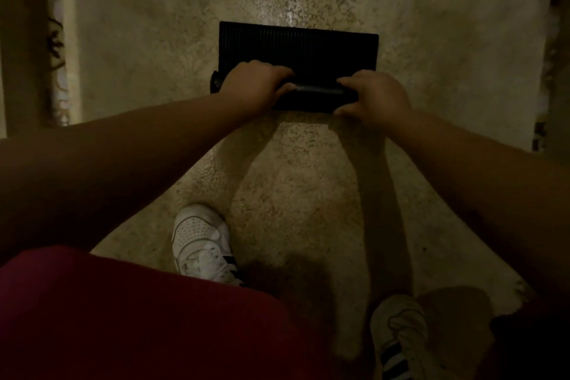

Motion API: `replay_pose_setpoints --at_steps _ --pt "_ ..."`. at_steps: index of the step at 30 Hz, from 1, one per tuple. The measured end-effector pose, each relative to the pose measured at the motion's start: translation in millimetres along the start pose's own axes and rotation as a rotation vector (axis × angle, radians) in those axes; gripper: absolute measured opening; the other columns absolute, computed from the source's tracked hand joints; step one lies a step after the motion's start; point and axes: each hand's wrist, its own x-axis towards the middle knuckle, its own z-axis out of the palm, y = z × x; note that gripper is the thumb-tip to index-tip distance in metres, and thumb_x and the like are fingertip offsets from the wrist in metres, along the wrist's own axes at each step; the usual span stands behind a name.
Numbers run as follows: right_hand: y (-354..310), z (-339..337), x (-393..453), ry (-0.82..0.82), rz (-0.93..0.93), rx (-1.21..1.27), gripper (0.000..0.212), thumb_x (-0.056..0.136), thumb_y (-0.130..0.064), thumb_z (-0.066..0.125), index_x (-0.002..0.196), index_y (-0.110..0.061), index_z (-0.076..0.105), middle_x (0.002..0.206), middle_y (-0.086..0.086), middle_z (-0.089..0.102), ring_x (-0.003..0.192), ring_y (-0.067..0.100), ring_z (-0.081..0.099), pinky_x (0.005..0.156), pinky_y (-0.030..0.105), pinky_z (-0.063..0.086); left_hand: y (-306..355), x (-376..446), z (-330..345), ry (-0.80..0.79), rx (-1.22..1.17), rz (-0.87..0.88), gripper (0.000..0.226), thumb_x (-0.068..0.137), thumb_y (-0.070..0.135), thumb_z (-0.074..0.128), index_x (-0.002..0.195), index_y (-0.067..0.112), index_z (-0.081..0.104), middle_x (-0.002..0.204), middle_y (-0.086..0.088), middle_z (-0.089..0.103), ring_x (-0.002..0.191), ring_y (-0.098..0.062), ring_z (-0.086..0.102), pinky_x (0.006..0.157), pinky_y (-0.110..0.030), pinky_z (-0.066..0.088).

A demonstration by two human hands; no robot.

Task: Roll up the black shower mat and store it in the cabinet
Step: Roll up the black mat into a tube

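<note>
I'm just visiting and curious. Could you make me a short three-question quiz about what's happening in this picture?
1. True or false: the black shower mat is fully rolled up.
2. Which hands are on the roll? A) left hand only B) right hand only C) both
3. Fill in: the unrolled part of the mat lies flat on the ____.

Key: 1 false, the far part is still flat. 2 C, one hand at each end of the rolled near edge. 3 floor.
</note>
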Motion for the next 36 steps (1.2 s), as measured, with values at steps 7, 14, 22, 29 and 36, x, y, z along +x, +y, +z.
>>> replay_pose_setpoints --at_steps 7,14,22,29,36 --pt "-11 3 6 -0.407 0.102 0.173 0.075 0.069 -0.05 0.078 0.133 -0.018 0.055 0.132 0.007 0.058 0.121 0.023 0.051 0.089 0.023 0.037 2 -45 25 0.015 0.363 0.066 0.076 0.084 0.066 0.036 0.134 0.01 0.041 0.13 -0.016 0.05 0.115 -0.036 0.046 0.097 -0.055 0.034" --pt "-13 4 5 -0.504 0.148 0.235 0.077 0.07 -0.05 0.077 0.135 -0.016 0.053 0.137 0.01 0.054 0.125 0.025 0.047 0.089 0.022 0.033 0 -50 32 -0.059 0.473 0.115 0.074 0.085 0.062 0.042 0.138 0.011 0.031 0.132 -0.018 0.046 0.116 -0.038 0.044 0.098 -0.061 0.033" --pt "-32 44 -57 0.15 0.013 -0.06 0.085 0.07 -0.06 0.07 0.137 -0.014 0.046 0.129 0.01 0.05 0.118 0.028 0.044 0.098 0.042 0.038 -6 -24 12 -0.157 0.387 0.146 0.066 0.087 0.063 0.037 0.131 0.014 0.038 0.121 -0.016 0.05 0.109 -0.036 0.045 0.089 -0.055 0.039" --pt "-15 29 -37 0.04 -0.016 0.029 0.074 0.071 -0.046 0.077 0.135 -0.016 0.052 0.12 0.009 0.059 0.108 0.029 0.055 0.085 0.038 0.045 -5 -21 7 -0.198 0.339 0.122 0.073 0.087 0.067 0.029 0.135 0.013 0.039 0.126 -0.014 0.053 0.114 -0.035 0.047 0.091 -0.051 0.038" --pt "-17 21 -26 -0.289 0.111 0.232 0.073 0.065 -0.047 0.082 0.129 -0.022 0.059 0.115 0.004 0.068 0.099 0.017 0.061 0.082 0.026 0.047 13 -51 25 -0.031 0.374 0.137 0.077 0.086 0.064 0.036 0.142 0.01 0.034 0.141 -0.014 0.044 0.128 -0.035 0.039 0.104 -0.058 0.028"
